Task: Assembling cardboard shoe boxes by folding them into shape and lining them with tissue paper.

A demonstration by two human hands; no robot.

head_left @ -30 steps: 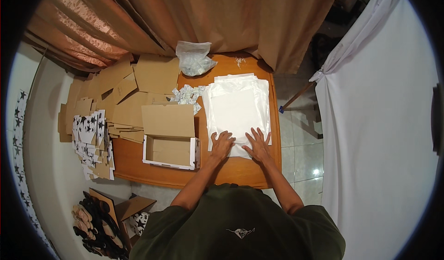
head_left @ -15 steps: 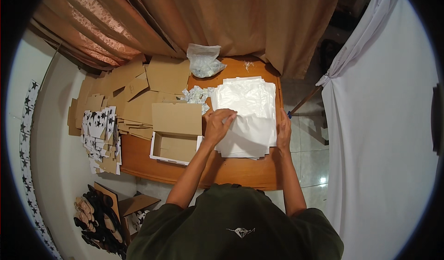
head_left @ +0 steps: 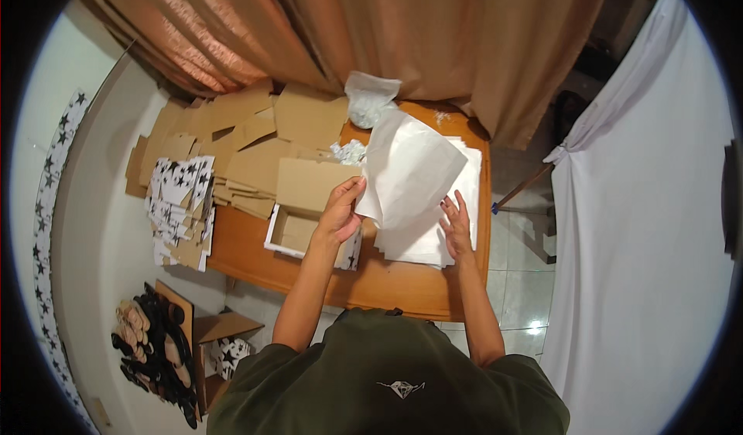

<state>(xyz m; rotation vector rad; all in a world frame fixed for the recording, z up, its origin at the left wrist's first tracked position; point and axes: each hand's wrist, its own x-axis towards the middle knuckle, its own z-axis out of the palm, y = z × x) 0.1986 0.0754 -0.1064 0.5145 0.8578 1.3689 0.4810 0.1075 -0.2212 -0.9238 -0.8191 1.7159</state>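
Lifted since the earlier frame, one white sheet [head_left: 414,164] is above the paper stack [head_left: 467,238], beside the worktop's [head_left: 387,290] right edge; wood shows along the front edge. Left hand's [head_left: 339,210] fingers pinch it; right hand's [head_left: 457,230] are spread, contact I cannot tell. Left hand partly hides the box [head_left: 292,232].

The paper sheet [head_left: 414,170] is plain white — the worktop [head_left: 395,289] orange-brown, the carton [head_left: 316,186] tan inside, the cardboard pieces [head_left: 176,204] black-starred on white, the T-shirt [head_left: 387,365] dark green.
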